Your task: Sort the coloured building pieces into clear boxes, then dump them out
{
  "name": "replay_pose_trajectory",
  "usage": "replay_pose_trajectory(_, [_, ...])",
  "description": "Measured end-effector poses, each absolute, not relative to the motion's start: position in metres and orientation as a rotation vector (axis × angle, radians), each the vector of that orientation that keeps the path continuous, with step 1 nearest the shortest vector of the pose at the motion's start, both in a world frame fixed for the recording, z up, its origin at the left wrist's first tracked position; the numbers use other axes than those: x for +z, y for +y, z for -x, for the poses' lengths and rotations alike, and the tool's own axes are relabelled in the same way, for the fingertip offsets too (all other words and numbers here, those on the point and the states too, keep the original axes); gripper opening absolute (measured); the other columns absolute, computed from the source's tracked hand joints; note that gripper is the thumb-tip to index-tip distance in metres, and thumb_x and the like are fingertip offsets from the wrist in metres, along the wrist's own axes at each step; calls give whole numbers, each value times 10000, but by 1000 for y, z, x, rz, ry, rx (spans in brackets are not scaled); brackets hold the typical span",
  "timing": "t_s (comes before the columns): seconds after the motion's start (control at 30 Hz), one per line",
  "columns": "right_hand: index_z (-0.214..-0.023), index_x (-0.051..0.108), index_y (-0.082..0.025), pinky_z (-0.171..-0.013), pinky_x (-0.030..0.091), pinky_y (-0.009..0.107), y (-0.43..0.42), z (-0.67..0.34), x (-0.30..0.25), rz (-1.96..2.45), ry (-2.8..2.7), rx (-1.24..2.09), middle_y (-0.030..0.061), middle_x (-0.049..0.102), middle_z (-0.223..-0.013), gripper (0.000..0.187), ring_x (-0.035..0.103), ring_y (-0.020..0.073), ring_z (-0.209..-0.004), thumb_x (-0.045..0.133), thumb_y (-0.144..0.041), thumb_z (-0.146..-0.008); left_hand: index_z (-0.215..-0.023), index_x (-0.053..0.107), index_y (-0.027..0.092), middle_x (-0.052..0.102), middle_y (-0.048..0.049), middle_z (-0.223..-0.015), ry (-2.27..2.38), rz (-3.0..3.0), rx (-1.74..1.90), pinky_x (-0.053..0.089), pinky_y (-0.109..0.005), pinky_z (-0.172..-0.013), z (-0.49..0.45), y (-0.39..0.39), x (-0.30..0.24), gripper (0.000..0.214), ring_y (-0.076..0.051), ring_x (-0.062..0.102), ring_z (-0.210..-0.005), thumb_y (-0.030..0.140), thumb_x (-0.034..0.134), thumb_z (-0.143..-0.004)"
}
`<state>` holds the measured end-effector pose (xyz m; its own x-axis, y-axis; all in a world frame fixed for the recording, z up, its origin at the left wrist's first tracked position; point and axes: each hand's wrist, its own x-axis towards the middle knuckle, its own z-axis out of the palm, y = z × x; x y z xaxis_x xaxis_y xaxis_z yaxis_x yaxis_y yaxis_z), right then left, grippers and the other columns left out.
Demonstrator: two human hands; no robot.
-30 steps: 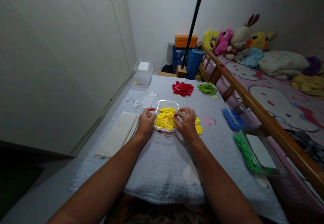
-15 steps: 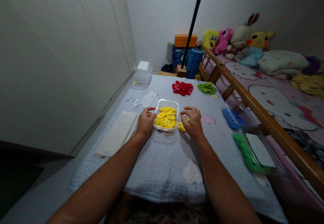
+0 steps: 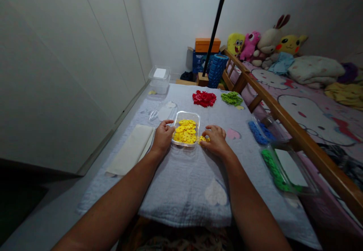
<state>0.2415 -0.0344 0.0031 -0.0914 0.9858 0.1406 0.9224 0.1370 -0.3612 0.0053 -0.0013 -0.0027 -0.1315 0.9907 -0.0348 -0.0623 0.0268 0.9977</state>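
Note:
A clear plastic container stands on the cloth in front of me, with yellow snowflake-shaped pieces heaped inside. My left hand grips its left rim, thumb and forefinger closed on the edge. To the right of the container, my right hand is down at a small pile of loose yellow snowflake pieces, its fingers curled and closed onto them; the palm hides part of the pile. Farther back lie a red pile of pieces and a light green pile.
A clear lid lies behind the container and a folded cream cloth at left. Stacked clear boxes stand at the back left. Boxes of blue pieces and green pieces line the right edge, beside a wooden bed rail.
My right hand has lowered from beside the container's right rim onto the loose yellow pieces, and its fingers have closed there. My left hand stays on the rim.

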Motion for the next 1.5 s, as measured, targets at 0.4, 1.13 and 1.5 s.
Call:
replay_pose_trajectory(0.4, [-777, 754, -226, -922, 484, 380, -26, -255, 9, 1616, -1745, 556, 44, 697, -925, 92, 642, 221, -934, 670, -248, -810, -1092, 632, 163, 371, 113, -558, 1292, -1092, 1298, 268, -223, -520, -5, -1, -4, 440, -97, 336, -501, 352, 681, -698])
replay_pose_trajectory(1.13, [-912, 787, -267, -998, 364, 423, -29, -205, 14, 1534, -1883, 96, 48, 695, -1001, 136, 543, 250, -1058, 680, -187, -886, -1072, 638, 177, 382, 107, -566, 1280, -1100, 1295, 294, -215, -537, -4, 0, -6, 407, -104, 379, -512, 338, 681, -701])
replay_pose_trajectory(1.5, [-902, 772, -248, -990, 401, 432, -27, -237, 11, 1594, -1697, 32, 71, 688, -1044, 159, 559, 264, -1063, 615, -223, -896, -1075, 649, 176, 375, 107, -566, 1298, -1100, 1296, 280, -222, -532, -4, -1, -5, 417, -103, 355, -507, 338, 690, -694])
